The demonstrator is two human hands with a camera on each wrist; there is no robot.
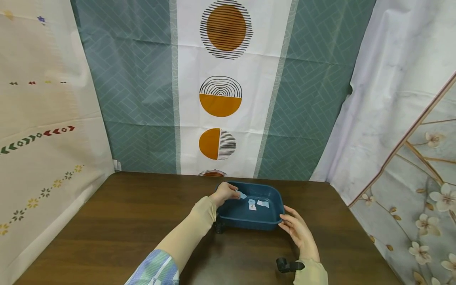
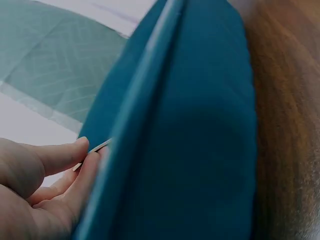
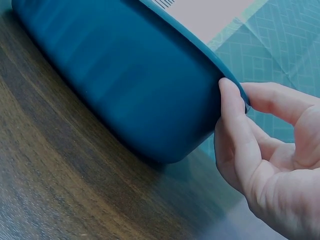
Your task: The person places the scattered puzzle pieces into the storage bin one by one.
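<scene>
A dark teal plastic tub (image 1: 246, 223) with a rounded rim stands on the table. Over its left side reaches my left hand (image 1: 225, 192), pinching a thin, flat light-blue piece (image 1: 243, 195) between thumb and fingers. The left wrist view shows that piece (image 2: 103, 145) edge-on, partly hidden behind the tub's rim. My right hand (image 1: 297, 229) holds the tub's right front corner. In the right wrist view, its thumb and fingers (image 3: 234, 107) pinch the rim from both sides. On the tub's floor lie small blue-and-white flat pieces (image 1: 263, 204), one of them (image 1: 252, 205) with a rounded end.
The brown wooden table (image 1: 142, 213) extends around the tub. Behind it hangs a green-and-white patterned cloth (image 1: 142, 99); patterned cloths also hang at the left and right sides. A black camera mount (image 1: 288, 265) sits at my right wrist.
</scene>
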